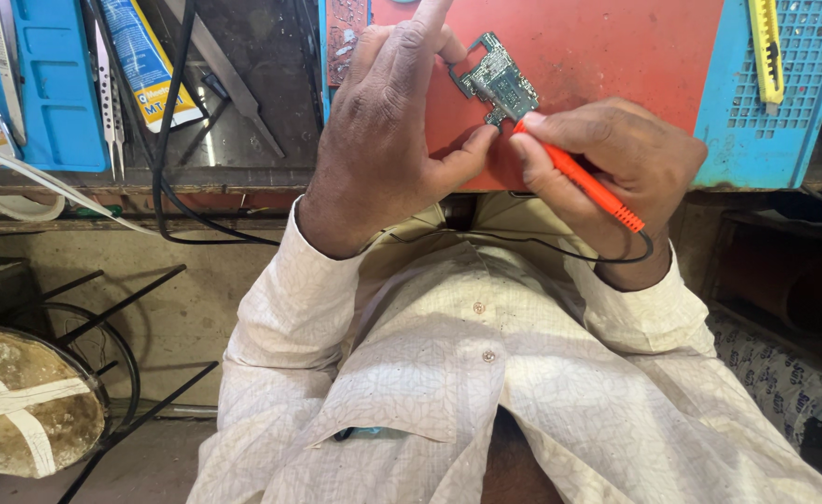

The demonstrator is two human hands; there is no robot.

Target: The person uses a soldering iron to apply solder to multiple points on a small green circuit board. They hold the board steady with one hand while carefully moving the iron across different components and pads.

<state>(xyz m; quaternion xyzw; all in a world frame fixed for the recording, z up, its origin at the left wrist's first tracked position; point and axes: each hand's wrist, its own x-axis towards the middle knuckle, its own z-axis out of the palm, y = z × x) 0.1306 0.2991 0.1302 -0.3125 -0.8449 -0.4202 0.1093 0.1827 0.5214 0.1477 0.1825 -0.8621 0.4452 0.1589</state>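
A right hand (616, 168) pinches a red probe (584, 182) against a small circuit board (497, 84), which the left hand (392, 131) grips above the red mat (598, 47); probing appears underway, calling for steady tip placement.

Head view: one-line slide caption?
Left hand steadies small green circuit board on red mat; right hand applies orange probe.

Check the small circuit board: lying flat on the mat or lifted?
Lifted: the left hand fingers grip the circuit board by its edges, tilted above the red mat.
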